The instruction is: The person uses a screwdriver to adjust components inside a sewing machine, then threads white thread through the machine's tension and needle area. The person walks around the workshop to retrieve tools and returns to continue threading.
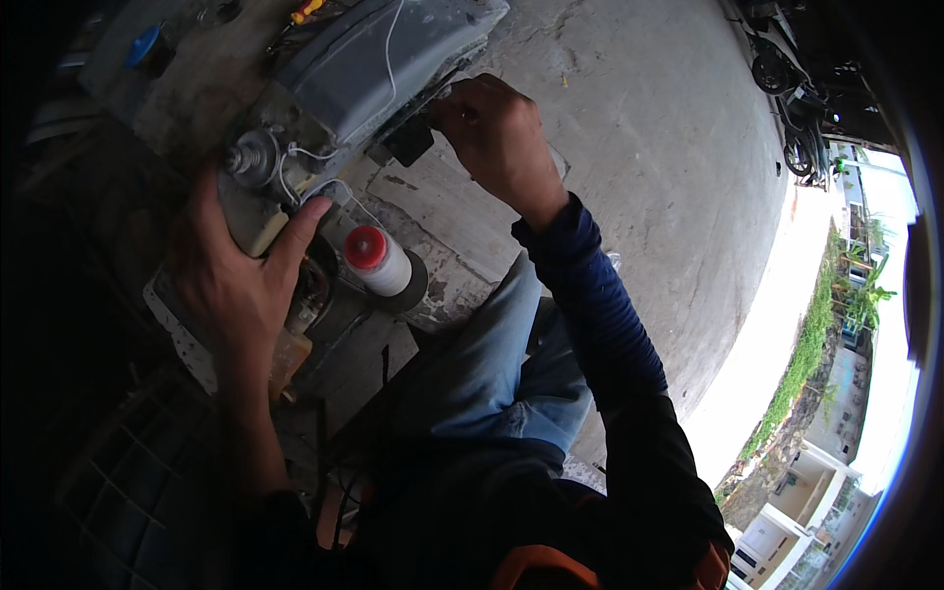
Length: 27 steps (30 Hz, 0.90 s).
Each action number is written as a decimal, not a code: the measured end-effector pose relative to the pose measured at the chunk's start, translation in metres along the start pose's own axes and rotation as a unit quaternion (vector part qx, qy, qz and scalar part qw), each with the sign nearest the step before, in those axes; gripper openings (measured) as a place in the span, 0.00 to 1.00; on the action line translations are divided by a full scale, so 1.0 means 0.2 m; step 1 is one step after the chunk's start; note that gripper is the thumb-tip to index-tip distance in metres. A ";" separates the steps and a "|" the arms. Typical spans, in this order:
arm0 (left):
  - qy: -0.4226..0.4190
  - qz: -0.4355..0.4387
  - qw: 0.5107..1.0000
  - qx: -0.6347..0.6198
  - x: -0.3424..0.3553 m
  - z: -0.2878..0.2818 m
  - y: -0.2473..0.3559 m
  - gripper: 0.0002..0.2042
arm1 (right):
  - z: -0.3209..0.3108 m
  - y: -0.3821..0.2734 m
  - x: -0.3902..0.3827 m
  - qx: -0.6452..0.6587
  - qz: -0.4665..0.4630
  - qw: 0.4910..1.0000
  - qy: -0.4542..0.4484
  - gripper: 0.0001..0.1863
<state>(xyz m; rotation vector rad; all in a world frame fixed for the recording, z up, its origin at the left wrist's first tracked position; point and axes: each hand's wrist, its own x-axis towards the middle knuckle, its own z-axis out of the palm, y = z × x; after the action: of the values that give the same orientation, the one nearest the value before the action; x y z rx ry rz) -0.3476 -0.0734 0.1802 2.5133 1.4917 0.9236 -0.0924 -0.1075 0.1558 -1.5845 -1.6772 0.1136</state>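
My left hand grips the metal body of a small machine, thumb beside a cream piece. A round silver fitting with white thread or cord looped near it sits above that hand. My right hand is closed in a pinch at the lower edge of a long grey housing; what its fingertips hold is too small to tell. A dark block hangs just left of it. A white cone of thread with a red top stands between my forearms.
A yellow-handled screwdriver and a blue-lidded container lie at the upper left. My legs in jeans are below. A concrete floor extends rightward to parked motorbikes. A dark wire grid is at lower left.
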 end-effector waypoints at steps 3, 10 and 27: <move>-0.001 0.004 1.000 0.000 0.00 -0.01 0.00 0.39 | 0.01 -0.02 0.01 -0.019 -0.006 1.000 -0.008 0.04; 0.010 0.013 1.000 -0.016 0.00 0.00 0.01 0.39 | 0.03 -0.06 0.00 -0.188 -0.112 0.973 -0.066 0.08; 0.029 0.019 0.999 -0.011 0.00 0.01 0.00 0.37 | -0.01 -0.03 -0.04 -0.013 0.041 0.998 0.038 0.03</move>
<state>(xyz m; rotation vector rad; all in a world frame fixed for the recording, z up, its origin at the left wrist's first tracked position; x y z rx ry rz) -0.3466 -0.0732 0.1793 2.5272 1.4461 1.0211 -0.0970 -0.1158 0.1564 -1.6566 -1.5629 0.0723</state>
